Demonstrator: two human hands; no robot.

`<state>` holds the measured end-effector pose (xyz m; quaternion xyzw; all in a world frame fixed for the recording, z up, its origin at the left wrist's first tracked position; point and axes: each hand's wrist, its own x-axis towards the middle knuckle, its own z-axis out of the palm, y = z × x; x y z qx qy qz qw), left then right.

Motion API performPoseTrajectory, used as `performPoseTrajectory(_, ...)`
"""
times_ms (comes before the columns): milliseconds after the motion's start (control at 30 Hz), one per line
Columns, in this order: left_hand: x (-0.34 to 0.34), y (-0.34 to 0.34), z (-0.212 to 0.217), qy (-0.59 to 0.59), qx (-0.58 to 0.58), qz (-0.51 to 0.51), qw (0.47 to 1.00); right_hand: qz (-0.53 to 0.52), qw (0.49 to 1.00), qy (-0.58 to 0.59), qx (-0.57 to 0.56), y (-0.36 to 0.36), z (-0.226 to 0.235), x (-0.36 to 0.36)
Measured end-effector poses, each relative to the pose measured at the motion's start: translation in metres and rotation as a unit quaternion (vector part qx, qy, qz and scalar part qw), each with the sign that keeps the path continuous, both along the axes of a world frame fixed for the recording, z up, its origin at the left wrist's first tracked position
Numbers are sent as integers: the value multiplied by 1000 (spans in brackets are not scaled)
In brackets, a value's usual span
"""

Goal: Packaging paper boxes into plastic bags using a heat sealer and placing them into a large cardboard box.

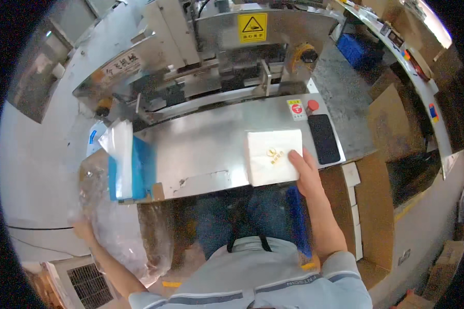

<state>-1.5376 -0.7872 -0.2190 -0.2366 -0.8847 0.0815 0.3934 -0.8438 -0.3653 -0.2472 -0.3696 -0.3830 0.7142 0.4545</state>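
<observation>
My right hand [308, 174] grips the right edge of a square stack of white napkins [265, 149] with a gold print, thumb on top. The stack is at the front right of a steel worktable [201, 149]. My left hand [82, 229] is low on the far left, beside a large clear plastic bag [103, 206] that hangs off the table's left end. Its fingers are blurred. A blue holder [119, 177] with white plastic sleeves [119, 141] upright in it stands at the table's left front corner.
A steel machine [211, 36] with a yellow warning sign [252, 27] spans the table's back. A red button [313, 105] and a black phone [324, 138] lie along the right edge. An open cardboard box [374, 216] holding white packs stands at my right. Farther back is a blue crate [357, 50].
</observation>
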Motion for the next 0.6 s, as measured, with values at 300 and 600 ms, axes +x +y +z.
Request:
performPoseTrajectory(300, 344, 202, 51, -628, 332, -368, 600, 306, 912, -213, 169, -12, 54, -65)
performPoseTrajectory(600, 442, 291, -2, -813, 288, -434, 261, 68, 981, -130, 130, -29, 39, -63)
